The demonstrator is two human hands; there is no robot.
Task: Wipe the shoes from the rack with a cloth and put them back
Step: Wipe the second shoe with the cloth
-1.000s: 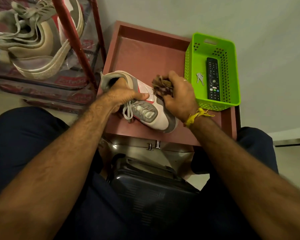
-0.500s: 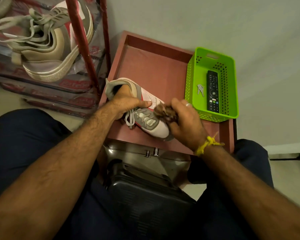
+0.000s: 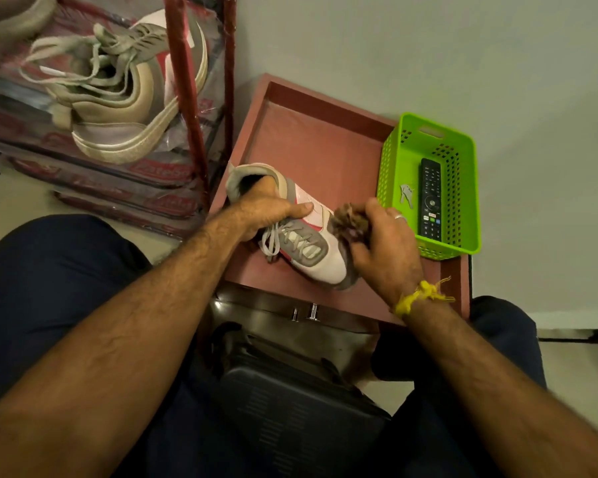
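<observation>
Shoe in work: white sneaker with grey suede patches, red trim and flat grey laces, lying on the reddish-brown tray, toe toward 5 o'clock.
My left hand: fingers inside the padded collar at the heel, thumb curled over the side panel; a firm grip on the sneaker.
My right hand: curled around the cloth, a crumpled brown wad with a fuzzy, frayed surface, pressed to the sneaker's side near the toe, at 3 o'clock of the laces.
Wrist: knotted yellow thread on my right wrist.
Rack: red metal rack at 10 o'clock of the tray, shelves wrapped in clear plastic; a beige sneaker with loose laces sits on it.
Basket: bright green perforated plastic basket on the tray at 3 o'clock, holding a black remote and a small grey key.
Change: half a second ago the cloth sat over the toe cap; it now lies further up the side. The left grip is unchanged.
</observation>
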